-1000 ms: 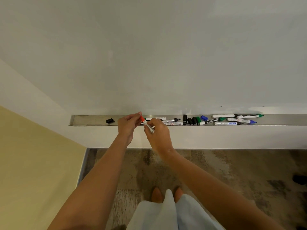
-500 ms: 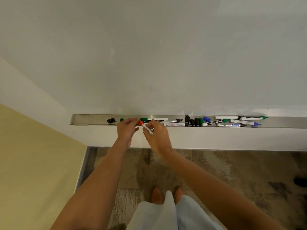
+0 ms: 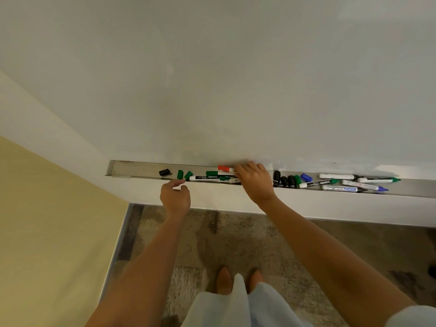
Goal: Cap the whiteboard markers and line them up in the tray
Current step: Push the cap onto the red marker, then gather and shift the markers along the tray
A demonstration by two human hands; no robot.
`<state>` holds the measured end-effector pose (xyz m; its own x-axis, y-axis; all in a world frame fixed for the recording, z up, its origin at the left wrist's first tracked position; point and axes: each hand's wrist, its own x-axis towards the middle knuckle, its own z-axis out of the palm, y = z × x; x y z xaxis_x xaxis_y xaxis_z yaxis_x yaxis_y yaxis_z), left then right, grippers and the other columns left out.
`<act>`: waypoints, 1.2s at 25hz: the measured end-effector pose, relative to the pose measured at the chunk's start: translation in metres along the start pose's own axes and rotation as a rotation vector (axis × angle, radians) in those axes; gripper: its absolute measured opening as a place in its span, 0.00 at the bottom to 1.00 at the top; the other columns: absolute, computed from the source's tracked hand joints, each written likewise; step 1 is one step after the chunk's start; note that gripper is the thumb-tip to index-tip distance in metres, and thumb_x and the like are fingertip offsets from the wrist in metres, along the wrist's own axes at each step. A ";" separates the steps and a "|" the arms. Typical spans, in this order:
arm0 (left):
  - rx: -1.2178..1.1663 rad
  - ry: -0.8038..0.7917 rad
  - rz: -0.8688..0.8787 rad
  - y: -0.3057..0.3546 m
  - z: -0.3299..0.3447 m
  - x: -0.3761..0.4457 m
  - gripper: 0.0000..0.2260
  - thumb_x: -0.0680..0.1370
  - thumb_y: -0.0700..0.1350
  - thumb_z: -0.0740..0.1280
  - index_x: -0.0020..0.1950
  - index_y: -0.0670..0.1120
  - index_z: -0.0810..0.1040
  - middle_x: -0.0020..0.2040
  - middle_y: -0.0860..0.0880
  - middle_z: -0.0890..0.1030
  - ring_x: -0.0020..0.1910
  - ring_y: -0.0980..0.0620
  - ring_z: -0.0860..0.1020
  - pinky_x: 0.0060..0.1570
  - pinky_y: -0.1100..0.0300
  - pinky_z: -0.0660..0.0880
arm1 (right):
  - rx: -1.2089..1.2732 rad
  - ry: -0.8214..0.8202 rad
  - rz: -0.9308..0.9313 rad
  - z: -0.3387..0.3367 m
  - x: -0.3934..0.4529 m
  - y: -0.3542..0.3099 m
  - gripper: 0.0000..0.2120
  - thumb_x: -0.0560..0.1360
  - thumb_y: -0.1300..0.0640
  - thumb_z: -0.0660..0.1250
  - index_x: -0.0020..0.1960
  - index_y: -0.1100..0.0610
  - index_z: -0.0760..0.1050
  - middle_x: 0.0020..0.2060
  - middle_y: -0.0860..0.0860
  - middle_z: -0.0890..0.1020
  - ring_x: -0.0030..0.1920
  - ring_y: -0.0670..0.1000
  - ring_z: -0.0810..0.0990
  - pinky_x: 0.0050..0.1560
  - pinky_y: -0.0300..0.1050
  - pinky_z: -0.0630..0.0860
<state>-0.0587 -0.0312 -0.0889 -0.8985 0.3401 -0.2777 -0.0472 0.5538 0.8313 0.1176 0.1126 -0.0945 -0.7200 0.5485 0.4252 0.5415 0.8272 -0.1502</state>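
Head view: right hand [image 3: 256, 181] grips red marker [image 3: 226, 168]; left hand [image 3: 175, 198] hangs loose.

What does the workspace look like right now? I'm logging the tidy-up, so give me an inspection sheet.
Surface: metal tray under the whiteboard, left end bare.
Job's things: red-capped marker at the tray's back edge, under the right hand's fingers; green marker in front of it; more markers lie crisscrossed at the right.
Clutter: loose black cap, two green caps, a bunch of black, green and blue caps.
Grippers: right hand rests on the red-capped marker; left hand holds nothing, loosely curled below the tray.
Cables: nothing seen.
Surroundings: yellow wall, patterned floor.
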 end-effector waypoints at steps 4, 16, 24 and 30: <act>0.083 -0.019 0.099 -0.003 -0.006 0.003 0.10 0.75 0.34 0.66 0.53 0.45 0.80 0.59 0.44 0.77 0.50 0.44 0.79 0.49 0.56 0.76 | 0.093 -0.057 -0.076 0.011 0.003 0.000 0.12 0.68 0.63 0.77 0.51 0.61 0.82 0.48 0.57 0.84 0.49 0.59 0.82 0.46 0.50 0.79; 0.487 0.036 0.445 0.001 -0.038 0.035 0.14 0.75 0.37 0.66 0.61 0.40 0.75 0.60 0.41 0.74 0.55 0.40 0.76 0.55 0.45 0.74 | 0.192 -0.161 0.053 0.009 -0.032 0.003 0.15 0.77 0.50 0.68 0.58 0.59 0.78 0.53 0.54 0.81 0.53 0.55 0.78 0.53 0.51 0.74; 0.642 -0.061 0.478 0.003 -0.040 0.059 0.17 0.79 0.40 0.63 0.68 0.40 0.72 0.65 0.41 0.75 0.63 0.39 0.71 0.62 0.43 0.69 | 0.071 -0.198 0.017 0.018 -0.029 -0.003 0.12 0.77 0.60 0.68 0.60 0.57 0.78 0.56 0.54 0.80 0.55 0.56 0.78 0.54 0.53 0.74; 0.670 -0.152 0.525 0.005 -0.043 0.071 0.12 0.79 0.38 0.64 0.62 0.40 0.78 0.58 0.40 0.78 0.58 0.40 0.73 0.60 0.45 0.73 | 0.137 -0.268 0.083 0.019 -0.024 -0.002 0.10 0.79 0.62 0.64 0.60 0.58 0.75 0.57 0.54 0.79 0.56 0.56 0.76 0.57 0.53 0.71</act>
<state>-0.1415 -0.0369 -0.0833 -0.6616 0.7489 -0.0387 0.6677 0.6117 0.4243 0.1255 0.0998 -0.1217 -0.7741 0.6128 0.1587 0.5532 0.7768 -0.3009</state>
